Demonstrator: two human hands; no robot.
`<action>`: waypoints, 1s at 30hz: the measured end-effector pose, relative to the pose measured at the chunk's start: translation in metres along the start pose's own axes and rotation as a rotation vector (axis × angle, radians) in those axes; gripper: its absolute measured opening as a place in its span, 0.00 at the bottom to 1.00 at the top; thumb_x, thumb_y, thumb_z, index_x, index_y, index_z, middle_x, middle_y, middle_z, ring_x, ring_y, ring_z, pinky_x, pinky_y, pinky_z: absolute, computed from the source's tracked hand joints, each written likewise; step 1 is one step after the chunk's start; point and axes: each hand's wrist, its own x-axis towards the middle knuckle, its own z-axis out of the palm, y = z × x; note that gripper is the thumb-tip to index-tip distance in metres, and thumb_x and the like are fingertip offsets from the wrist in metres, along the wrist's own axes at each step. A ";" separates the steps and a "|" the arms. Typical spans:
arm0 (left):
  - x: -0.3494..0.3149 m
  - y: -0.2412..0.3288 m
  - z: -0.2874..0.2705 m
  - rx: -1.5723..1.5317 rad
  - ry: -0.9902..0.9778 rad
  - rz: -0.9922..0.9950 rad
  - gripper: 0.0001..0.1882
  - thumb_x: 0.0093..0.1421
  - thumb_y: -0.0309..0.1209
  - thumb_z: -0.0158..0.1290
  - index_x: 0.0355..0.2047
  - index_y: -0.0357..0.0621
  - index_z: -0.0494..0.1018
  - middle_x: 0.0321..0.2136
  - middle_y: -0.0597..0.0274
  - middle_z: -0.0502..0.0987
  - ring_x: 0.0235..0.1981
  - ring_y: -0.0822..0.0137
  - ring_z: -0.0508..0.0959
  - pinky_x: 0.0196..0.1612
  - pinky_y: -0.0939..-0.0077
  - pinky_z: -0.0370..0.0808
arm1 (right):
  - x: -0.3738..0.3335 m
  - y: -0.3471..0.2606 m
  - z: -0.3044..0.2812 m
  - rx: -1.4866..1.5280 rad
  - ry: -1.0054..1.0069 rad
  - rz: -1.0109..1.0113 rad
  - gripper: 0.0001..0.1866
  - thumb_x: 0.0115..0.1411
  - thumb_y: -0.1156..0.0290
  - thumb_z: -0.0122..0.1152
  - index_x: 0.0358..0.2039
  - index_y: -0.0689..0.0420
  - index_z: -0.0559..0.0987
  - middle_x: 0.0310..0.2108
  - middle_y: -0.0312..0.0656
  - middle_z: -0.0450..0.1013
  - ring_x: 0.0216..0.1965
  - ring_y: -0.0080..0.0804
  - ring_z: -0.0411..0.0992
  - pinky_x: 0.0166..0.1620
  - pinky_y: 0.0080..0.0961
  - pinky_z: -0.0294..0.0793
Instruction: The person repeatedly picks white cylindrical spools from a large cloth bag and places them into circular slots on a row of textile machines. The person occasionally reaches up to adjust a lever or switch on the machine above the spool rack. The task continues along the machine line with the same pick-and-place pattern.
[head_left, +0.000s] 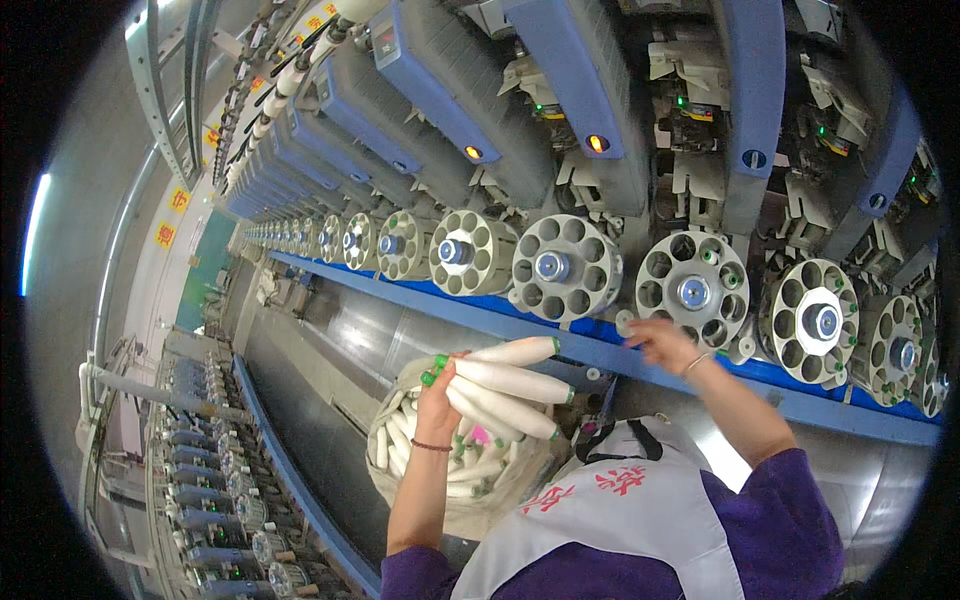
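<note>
My left hand (437, 401) is closed around the green-tipped ends of several white yarn bobbins (512, 379), which fan out to the right over a large sack. More white bobbins with green ends (468, 487) fill that pale cloth sack (535, 488), along with a bit of pink. My right hand (662, 345) is raised in front of the blue rail, just below and left of a round bobbin magazine (660, 266). Its fingers are smeared by motion, and no bobbin shows in them. A few green-ended bobbins (733, 274) stand in that magazine's holes.
Round magazines (548, 302) line the blue rail (800, 402) along the winding machine, beneath blue-grey housings (440, 75). Two orange lamps glow on the housings, one being the lamp (597, 144). Another machine row (215, 480) stands at the left, across the grey aisle floor (300, 345).
</note>
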 end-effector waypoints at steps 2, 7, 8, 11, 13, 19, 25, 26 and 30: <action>0.015 -0.008 -0.001 -0.056 -0.056 -0.002 0.15 0.64 0.33 0.50 0.47 0.36 0.71 0.47 0.53 0.74 0.48 0.58 0.73 0.54 0.62 0.69 | 0.001 0.003 0.035 0.107 -0.385 -0.115 0.19 0.64 0.53 0.52 0.45 0.55 0.75 0.40 0.35 0.75 0.24 0.17 0.62 0.24 0.17 0.62; 0.041 -0.008 0.001 -0.029 -0.061 -0.066 0.15 0.64 0.37 0.50 0.46 0.42 0.70 0.48 0.54 0.73 0.51 0.56 0.71 0.57 0.58 0.67 | -0.012 -0.010 0.049 -0.281 -0.436 -0.113 0.19 0.64 0.58 0.55 0.52 0.54 0.74 0.29 0.29 0.72 0.25 0.16 0.64 0.28 0.14 0.65; 0.043 -0.006 0.000 -0.022 -0.092 -0.047 0.15 0.64 0.39 0.51 0.45 0.43 0.70 0.48 0.55 0.73 0.51 0.55 0.71 0.57 0.56 0.67 | -0.014 -0.013 0.045 -0.449 -0.170 -0.218 0.18 0.64 0.60 0.55 0.52 0.54 0.75 0.28 0.28 0.69 0.26 0.15 0.64 0.29 0.14 0.65; 0.049 -0.004 -0.005 -0.077 -0.056 -0.085 0.15 0.63 0.38 0.51 0.45 0.44 0.70 0.46 0.55 0.73 0.50 0.56 0.72 0.56 0.58 0.67 | -0.010 -0.014 0.057 -0.258 -0.196 -0.351 0.16 0.59 0.66 0.62 0.47 0.57 0.79 0.34 0.34 0.75 0.33 0.22 0.69 0.39 0.20 0.70; 0.053 -0.009 -0.011 -0.074 0.004 -0.105 0.14 0.64 0.38 0.51 0.46 0.44 0.70 0.44 0.56 0.74 0.48 0.58 0.72 0.55 0.59 0.68 | 0.000 0.000 0.096 -0.519 -0.108 -0.777 0.17 0.53 0.66 0.68 0.44 0.53 0.81 0.33 0.35 0.74 0.39 0.28 0.69 0.44 0.23 0.69; 0.061 -0.018 -0.043 -0.017 0.060 -0.046 0.18 0.64 0.36 0.51 0.50 0.38 0.68 0.44 0.55 0.74 0.48 0.61 0.73 0.53 0.63 0.69 | 0.003 0.040 0.108 -0.990 0.505 -1.209 0.07 0.47 0.72 0.67 0.21 0.59 0.76 0.26 0.44 0.71 0.43 0.46 0.69 0.49 0.41 0.66; 0.055 -0.009 -0.057 -0.082 -0.140 -0.038 0.21 0.65 0.36 0.49 0.53 0.35 0.66 0.50 0.52 0.71 0.51 0.58 0.70 0.57 0.62 0.67 | 0.007 0.015 0.060 0.842 0.049 -0.343 0.08 0.62 0.68 0.55 0.31 0.59 0.74 0.30 0.43 0.76 0.28 0.29 0.74 0.36 0.33 0.77; 0.055 -0.009 -0.056 -0.064 -0.105 -0.054 0.21 0.65 0.36 0.49 0.53 0.35 0.65 0.50 0.52 0.71 0.52 0.58 0.70 0.57 0.62 0.67 | 0.008 0.011 0.068 0.698 0.055 -0.208 0.09 0.63 0.65 0.53 0.34 0.58 0.74 0.30 0.42 0.76 0.26 0.26 0.72 0.36 0.32 0.78; 0.057 -0.008 -0.048 -0.101 -0.178 -0.057 0.21 0.64 0.34 0.49 0.53 0.35 0.66 0.52 0.51 0.69 0.53 0.58 0.69 0.58 0.61 0.66 | 0.000 0.018 0.109 0.233 -0.459 0.121 0.15 0.66 0.56 0.48 0.38 0.55 0.73 0.26 0.37 0.73 0.19 0.18 0.67 0.25 0.27 0.78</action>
